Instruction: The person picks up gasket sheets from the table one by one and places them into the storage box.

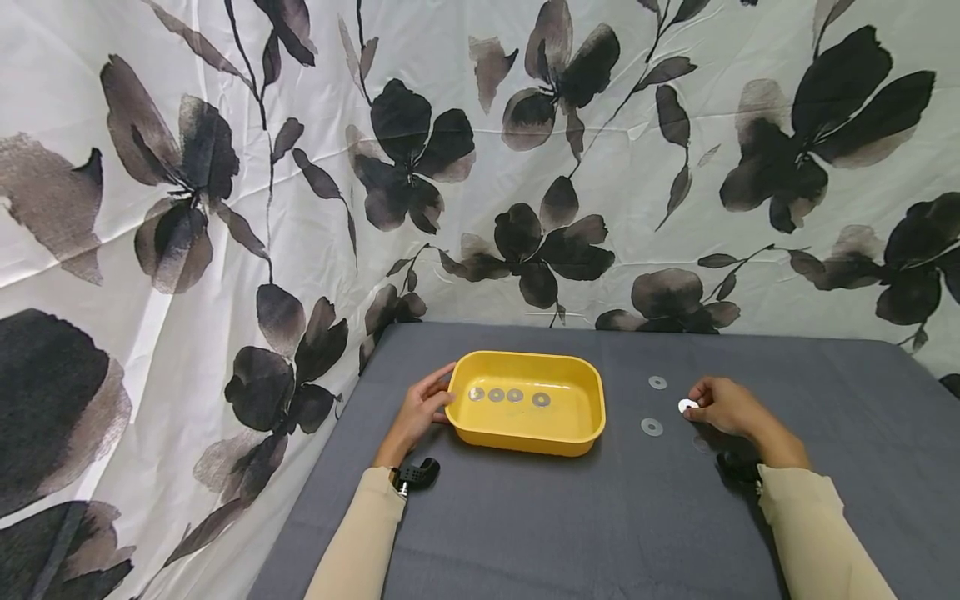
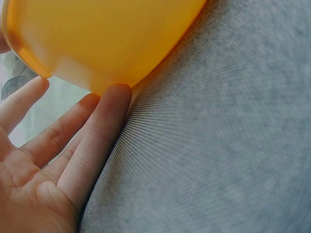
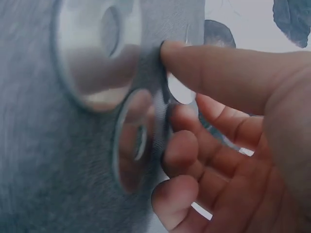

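Observation:
A yellow plastic tray [image 1: 525, 446] stands on the grey cloth, with several flat metal washers [image 1: 541, 400] lying inside. My left hand [image 1: 418, 417] is at the tray's left end, fingers nearly straight against its wall, as the left wrist view shows. To the right of the tray, my right hand [image 1: 731, 408] pinches a shiny washer [image 3: 181, 90] between thumb and fingers, low over the cloth. Close by lie a washer [image 1: 657, 382] farther back, another washer [image 1: 652, 427] nearer me, and a faint washer [image 1: 701, 444] beside the hand's shadow.
The grey cloth [image 1: 525, 533] covers the table, which ends at a far edge in front of a white curtain [image 1: 480, 167] with dark flower prints. More curtain hangs along the left side. A dark device [image 1: 420, 473] is strapped to my left wrist.

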Action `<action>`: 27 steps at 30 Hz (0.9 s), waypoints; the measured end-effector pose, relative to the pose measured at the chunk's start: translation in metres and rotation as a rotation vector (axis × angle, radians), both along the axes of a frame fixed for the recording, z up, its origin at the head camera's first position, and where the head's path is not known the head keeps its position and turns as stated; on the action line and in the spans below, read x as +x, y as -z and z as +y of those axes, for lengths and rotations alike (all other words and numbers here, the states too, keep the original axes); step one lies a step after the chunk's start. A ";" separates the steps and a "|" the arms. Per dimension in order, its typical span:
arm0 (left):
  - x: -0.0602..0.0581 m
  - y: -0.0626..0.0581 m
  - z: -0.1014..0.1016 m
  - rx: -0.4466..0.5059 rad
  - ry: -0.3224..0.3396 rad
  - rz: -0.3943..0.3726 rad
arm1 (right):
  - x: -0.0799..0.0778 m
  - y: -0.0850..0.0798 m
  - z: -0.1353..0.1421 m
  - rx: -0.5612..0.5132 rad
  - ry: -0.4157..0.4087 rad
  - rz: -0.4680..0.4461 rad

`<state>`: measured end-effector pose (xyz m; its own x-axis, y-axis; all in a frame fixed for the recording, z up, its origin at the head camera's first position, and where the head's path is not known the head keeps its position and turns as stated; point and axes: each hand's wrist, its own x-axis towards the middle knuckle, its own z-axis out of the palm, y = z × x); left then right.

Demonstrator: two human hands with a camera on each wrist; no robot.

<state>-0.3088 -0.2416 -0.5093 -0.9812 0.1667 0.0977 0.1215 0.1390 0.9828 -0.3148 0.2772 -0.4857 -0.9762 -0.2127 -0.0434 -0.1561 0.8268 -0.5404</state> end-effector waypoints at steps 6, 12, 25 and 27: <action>0.000 0.000 -0.001 -0.005 0.010 -0.012 | 0.002 -0.007 -0.006 0.074 -0.019 -0.004; -0.001 -0.002 -0.003 0.005 0.045 -0.041 | 0.004 -0.011 -0.009 0.039 -0.051 -0.020; 0.014 -0.028 0.001 -0.001 0.075 -0.047 | 0.003 -0.013 -0.017 -0.164 -0.075 0.054; 0.014 -0.028 0.001 -0.006 0.073 -0.049 | 0.002 -0.014 -0.018 -0.179 -0.074 0.070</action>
